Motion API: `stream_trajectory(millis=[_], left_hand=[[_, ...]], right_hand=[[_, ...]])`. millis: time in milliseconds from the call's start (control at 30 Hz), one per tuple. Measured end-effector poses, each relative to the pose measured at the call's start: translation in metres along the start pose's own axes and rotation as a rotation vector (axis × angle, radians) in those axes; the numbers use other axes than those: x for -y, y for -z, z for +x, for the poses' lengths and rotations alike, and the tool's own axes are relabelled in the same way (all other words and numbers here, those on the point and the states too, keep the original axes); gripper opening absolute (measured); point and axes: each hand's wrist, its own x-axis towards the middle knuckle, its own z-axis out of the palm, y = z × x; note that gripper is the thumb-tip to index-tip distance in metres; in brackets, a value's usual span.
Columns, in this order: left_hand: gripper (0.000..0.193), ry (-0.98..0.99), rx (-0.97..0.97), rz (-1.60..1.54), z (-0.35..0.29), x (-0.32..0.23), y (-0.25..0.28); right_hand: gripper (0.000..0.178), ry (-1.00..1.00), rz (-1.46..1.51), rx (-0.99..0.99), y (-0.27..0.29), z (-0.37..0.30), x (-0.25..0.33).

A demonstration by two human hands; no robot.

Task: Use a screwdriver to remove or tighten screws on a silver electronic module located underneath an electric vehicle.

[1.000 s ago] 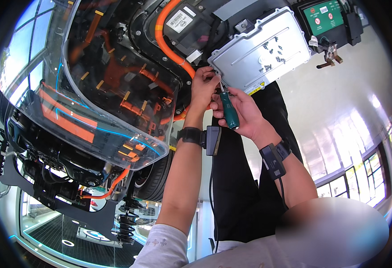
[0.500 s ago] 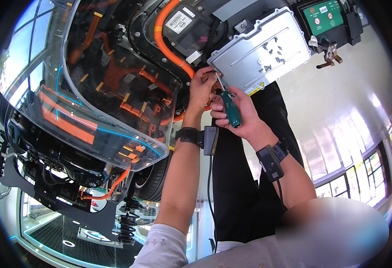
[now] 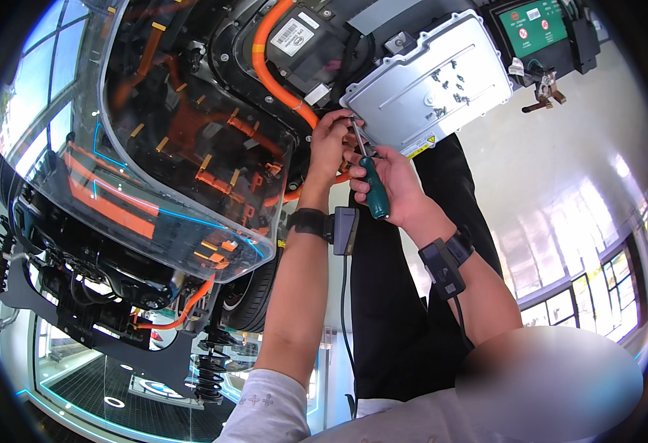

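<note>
My right hand (image 3: 401, 188) is closed round a screwdriver (image 3: 375, 190) with a dark green handle and a thin metal shaft. The shaft points up and slightly left, its tip by the near left corner of a silver ribbed metal cover (image 3: 405, 96). Beside that tip, the fingers of my left hand (image 3: 329, 148) are bent together in a pinch. Whatever they hold, if anything, is hidden. Several small dark screws (image 3: 453, 83) lie loose on top of the cover.
A thick orange cable (image 3: 265, 59) curves past my left hand. Left of it, a clear plastic shield (image 3: 265, 258) covers orange-and-black parts. A green-labelled black box (image 3: 534, 29) sits at upper right. Wrist-worn boxes (image 3: 346, 230) trail black cables. A tyre (image 3: 254, 295) shows lower left.
The screwdriver has tilted a little, its handle end swinging left and down. My left hand stays pinched near its tip.
</note>
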Motion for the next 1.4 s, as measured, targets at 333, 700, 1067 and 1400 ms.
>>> stream_trajectory(millis=[333, 700, 1067, 1400], left_hand=[[0.023, -0.049, -0.085, -0.017, 0.006, 0.014, 0.003], [0.014, -0.165, -0.196, -0.096, 0.008, 0.014, -0.063], [0.006, -0.078, -0.055, 0.119, 0.045, 0.009, -0.139], [0.024, -0.034, -0.138, 0.005, 0.033, 0.011, -0.129]], right_hand=[[0.029, 0.005, -0.247, -0.412, -0.018, -0.017, 0.004], [0.035, 0.063, -0.677, -0.452, -0.019, -0.087, 0.034], [0.034, 0.224, -0.639, -0.671, 0.013, -0.177, 0.090], [0.032, 0.261, -0.643, -0.724, 0.027, -0.213, 0.101]])
